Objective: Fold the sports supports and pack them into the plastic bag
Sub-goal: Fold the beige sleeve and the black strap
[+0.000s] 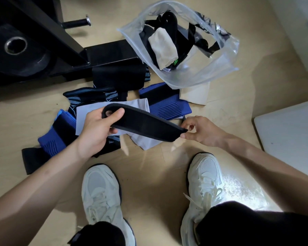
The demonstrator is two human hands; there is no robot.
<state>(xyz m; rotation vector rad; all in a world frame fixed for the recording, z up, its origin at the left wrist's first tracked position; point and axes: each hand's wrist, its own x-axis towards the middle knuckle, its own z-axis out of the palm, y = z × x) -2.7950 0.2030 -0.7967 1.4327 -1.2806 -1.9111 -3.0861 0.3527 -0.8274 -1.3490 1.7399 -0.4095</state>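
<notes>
I find the left hand (pixel 96 128) gripping the looped end of the black support (pixel 146 125), the right hand (pixel 201 130) pinching its tip, held taut above the pile (pixel 165 103) on the floor, likely to square it for folding. The plastic bag (pixel 219 68) lies open beyond.

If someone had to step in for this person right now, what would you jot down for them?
Left hand: grips one end of the black support, held above the floor.
Right hand: pinches its other end.
Plastic bag: lies open on the floor beyond the pile.
Done: a beige support and some black pieces are inside the bag.
Left: fold the black support and bag it. Then do the same with the blue support, the grey sleeve, the patterned support and the rest of the pile. A beige piece lies partly under the bag.
</notes>
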